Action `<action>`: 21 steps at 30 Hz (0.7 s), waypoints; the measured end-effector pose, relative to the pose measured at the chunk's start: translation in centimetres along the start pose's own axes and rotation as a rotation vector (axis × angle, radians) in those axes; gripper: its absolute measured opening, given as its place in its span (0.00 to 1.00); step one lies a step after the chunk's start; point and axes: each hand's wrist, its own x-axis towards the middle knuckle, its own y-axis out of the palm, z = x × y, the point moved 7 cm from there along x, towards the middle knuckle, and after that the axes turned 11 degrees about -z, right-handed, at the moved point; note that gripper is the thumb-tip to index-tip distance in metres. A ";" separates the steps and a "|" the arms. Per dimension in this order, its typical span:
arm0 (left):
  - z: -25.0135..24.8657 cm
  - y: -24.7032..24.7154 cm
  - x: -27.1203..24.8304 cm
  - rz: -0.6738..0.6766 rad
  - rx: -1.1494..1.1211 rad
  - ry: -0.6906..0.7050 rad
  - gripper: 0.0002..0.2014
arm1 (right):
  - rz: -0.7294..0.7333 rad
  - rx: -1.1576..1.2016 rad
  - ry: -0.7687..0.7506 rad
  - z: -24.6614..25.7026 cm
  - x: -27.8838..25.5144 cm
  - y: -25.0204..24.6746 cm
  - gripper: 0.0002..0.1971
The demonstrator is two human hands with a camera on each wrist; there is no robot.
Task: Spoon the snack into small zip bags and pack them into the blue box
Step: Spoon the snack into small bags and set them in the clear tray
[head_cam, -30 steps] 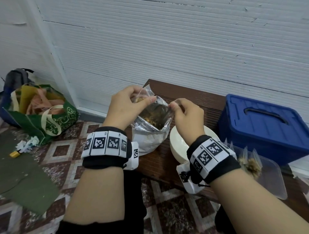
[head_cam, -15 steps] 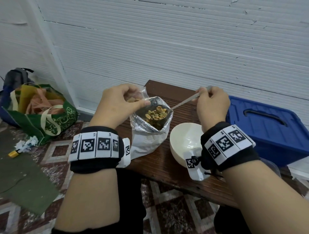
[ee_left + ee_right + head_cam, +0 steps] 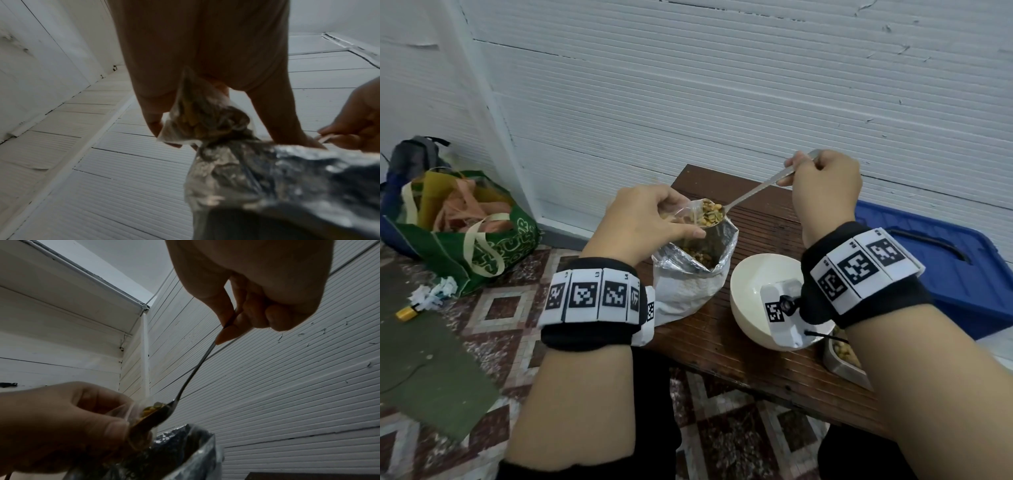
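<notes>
Your left hand pinches a small clear zip bag open, fingers curled on its thin, crinkly plastic, just above a crumpled silver foil pouch standing on the dark slatted wooden table. Your right hand closes around the slim handle of a metal spoon, whose bowl, heaped with yellow-green snack, sits at the bag's mouth. A smooth white bowl stands beside the pouch; the lidded blue box sits to its right.
</notes>
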 end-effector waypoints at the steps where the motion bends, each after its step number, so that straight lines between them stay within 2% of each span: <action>1: 0.0 0.1 0.0 0.000 0.007 0.003 0.23 | 0.017 -0.004 -0.001 0.0 -0.1 0.3 0.12; 9: -0.1 0.9 0.0 0.035 0.020 0.005 0.40 | 0.071 -0.031 0.041 -0.1 -0.6 1.9 0.12; 14: -0.2 1.0 0.1 -0.005 0.066 0.030 0.23 | 0.065 -0.001 0.054 -0.1 -0.7 2.1 0.12; 17: -0.2 0.9 0.1 -0.004 0.048 0.029 0.22 | 0.066 -0.007 0.052 -0.1 -0.7 2.0 0.12; 21: 0.2 0.8 0.1 0.032 0.029 0.020 0.26 | 0.065 -0.028 0.063 -0.3 -0.6 1.8 0.12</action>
